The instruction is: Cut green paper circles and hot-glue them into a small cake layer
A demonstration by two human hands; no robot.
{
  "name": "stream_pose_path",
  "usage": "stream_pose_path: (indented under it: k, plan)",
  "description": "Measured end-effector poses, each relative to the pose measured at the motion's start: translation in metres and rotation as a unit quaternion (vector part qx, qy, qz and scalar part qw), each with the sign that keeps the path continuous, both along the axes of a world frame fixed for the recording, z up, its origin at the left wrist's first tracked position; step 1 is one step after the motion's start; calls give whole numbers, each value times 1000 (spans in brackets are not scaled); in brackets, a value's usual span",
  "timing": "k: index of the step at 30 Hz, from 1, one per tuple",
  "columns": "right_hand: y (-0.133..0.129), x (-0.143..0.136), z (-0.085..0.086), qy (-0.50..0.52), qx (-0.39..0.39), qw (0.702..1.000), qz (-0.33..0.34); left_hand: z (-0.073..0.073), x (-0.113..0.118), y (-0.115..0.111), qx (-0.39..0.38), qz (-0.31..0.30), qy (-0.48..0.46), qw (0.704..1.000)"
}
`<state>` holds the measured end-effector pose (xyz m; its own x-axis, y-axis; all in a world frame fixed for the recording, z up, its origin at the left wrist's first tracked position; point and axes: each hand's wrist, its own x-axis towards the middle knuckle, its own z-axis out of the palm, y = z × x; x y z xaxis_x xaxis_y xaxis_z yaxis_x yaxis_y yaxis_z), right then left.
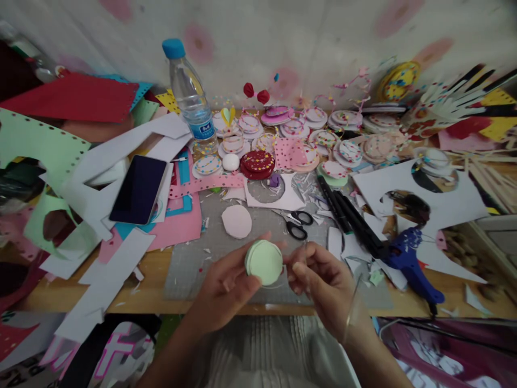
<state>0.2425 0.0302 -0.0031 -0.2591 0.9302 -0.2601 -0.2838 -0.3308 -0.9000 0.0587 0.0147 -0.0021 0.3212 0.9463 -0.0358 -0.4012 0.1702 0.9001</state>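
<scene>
A small round pale green piece [265, 262] is held in my left hand [228, 285], the thumb on its front and the fingers around its edge. My right hand [319, 275] is just right of it, with fingers pinched together; a thin, nearly clear strand seems to run from them, too faint to make out well. Beyond my hands, a pale pink paper disc [236, 221] lies on the grey cutting mat [186, 275]. Black-handled scissors [297, 223] rest on the mat behind my right hand, near a white sheet with a round hole [258, 200].
At the left are a phone [139, 188] and paper scraps [117, 269]. A water bottle [194, 102] stands behind, beside several decorated paper discs [257, 164]. To the right lie black pens [335, 205], a blue glue gun [414, 264] and a cup of pens [424, 116].
</scene>
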Motion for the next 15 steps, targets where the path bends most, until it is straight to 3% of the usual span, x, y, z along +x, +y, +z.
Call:
stream_pose_path:
  k: [5, 7, 9, 10, 11, 12, 13, 14, 15]
  plan:
    - [4, 3, -1, -90, 46, 995, 7, 1, -15, 7, 23, -21, 149, 988]
    - [4, 6, -4, -106, 49, 993, -5, 3, -37, 18, 48, 40, 268, 961]
    - [4, 8, -10, -103, 48, 993, -24, 7, -72, 36, 72, 178, 398, 897]
    - [3, 10, -13, -100, 47, 993, -33, 9, -91, 47, 83, 249, 437, 860]
    - [3, 11, -15, -99, 46, 993, -40, 11, -111, 59, 118, 323, 532, 774]
    - [2, 13, -17, -100, 45, 993, -41, 12, -130, 71, 139, 355, 625, 681]
    - [2, 14, -19, -102, 44, 993, -39, 13, -148, 83, 146, 368, 697, 597]
    - [1, 15, -19, -103, 44, 993, -38, 12, -162, 93, 138, 362, 752, 533]
    - [0, 16, -19, -104, 45, 993, -38, 10, -172, 102, 118, 346, 788, 495]
